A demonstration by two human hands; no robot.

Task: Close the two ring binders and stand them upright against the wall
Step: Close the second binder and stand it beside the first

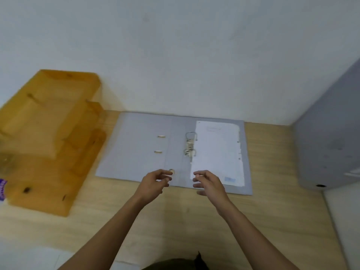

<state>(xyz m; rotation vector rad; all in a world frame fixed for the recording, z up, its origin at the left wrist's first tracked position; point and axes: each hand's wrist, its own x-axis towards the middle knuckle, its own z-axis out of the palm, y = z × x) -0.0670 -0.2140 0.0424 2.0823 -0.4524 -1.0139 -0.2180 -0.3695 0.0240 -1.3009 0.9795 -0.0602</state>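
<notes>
A grey ring binder [136, 149] lies open and flat on the wooden desk, its far edge against the white wall [175, 55]. Its metal rings [190, 144] sit near the spine, with a stack of white punched paper [218, 152] on the right half. My left hand [155, 182] hovers at the binder's near edge by the spine hole, fingers apart and empty. My right hand [209, 183] hovers over the lower left corner of the paper, also empty with fingers spread. A second grey binder [331, 137] stands closed at the right, spine hole toward me.
A tiered wooden letter tray [50, 137] occupies the left of the desk [175, 215], beside the open binder. A purple object [3, 189] shows at the far left edge. White paper [39, 258] lies at the near left corner.
</notes>
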